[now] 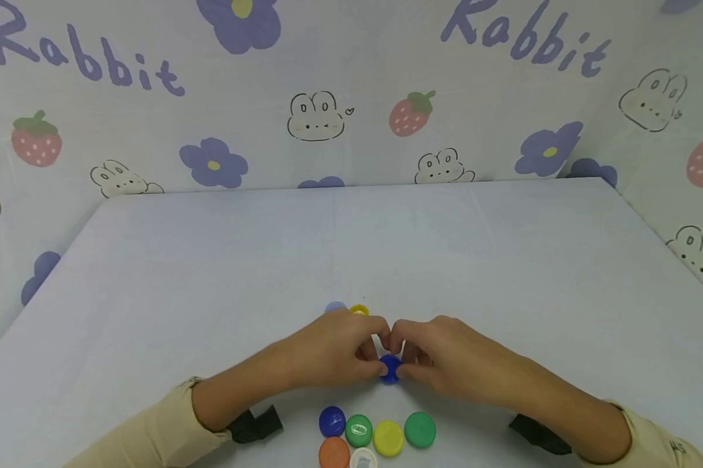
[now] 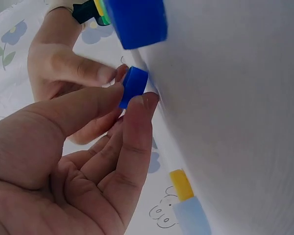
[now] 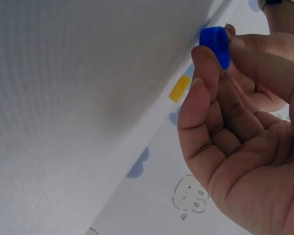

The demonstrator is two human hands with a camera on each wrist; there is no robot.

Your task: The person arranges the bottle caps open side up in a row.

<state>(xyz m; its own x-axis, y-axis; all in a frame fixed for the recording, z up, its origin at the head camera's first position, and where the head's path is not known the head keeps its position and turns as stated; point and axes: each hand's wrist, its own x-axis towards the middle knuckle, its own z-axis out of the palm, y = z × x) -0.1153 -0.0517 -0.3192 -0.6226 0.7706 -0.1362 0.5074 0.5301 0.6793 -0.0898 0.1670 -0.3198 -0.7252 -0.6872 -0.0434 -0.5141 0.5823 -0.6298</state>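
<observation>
Between both hands is a small blue bottle cap [image 1: 390,369], in the middle of the near half of the table. My left hand [image 1: 339,351] pinches it from the left; in the left wrist view its thumb and a finger lie on either side of the cap [image 2: 134,85]. From the right, my right hand [image 1: 447,357] pinches the same cap, with the thumb and curled fingers at its rim [image 3: 215,44] in the right wrist view. The tips of both forefingers meet just beyond it. A light blue cap [image 1: 335,305] and a yellow cap [image 1: 359,309] lie behind the left hand, partly hidden.
Closer to the near edge lie a dark blue cap [image 1: 331,421], a green cap with white marks [image 1: 359,430], a yellow cap [image 1: 389,438], a plain green cap [image 1: 420,429], an orange cap [image 1: 333,452] and a white cap [image 1: 363,459]. Patterned cloth [image 1: 374,71] surrounds the white table [image 1: 211,260].
</observation>
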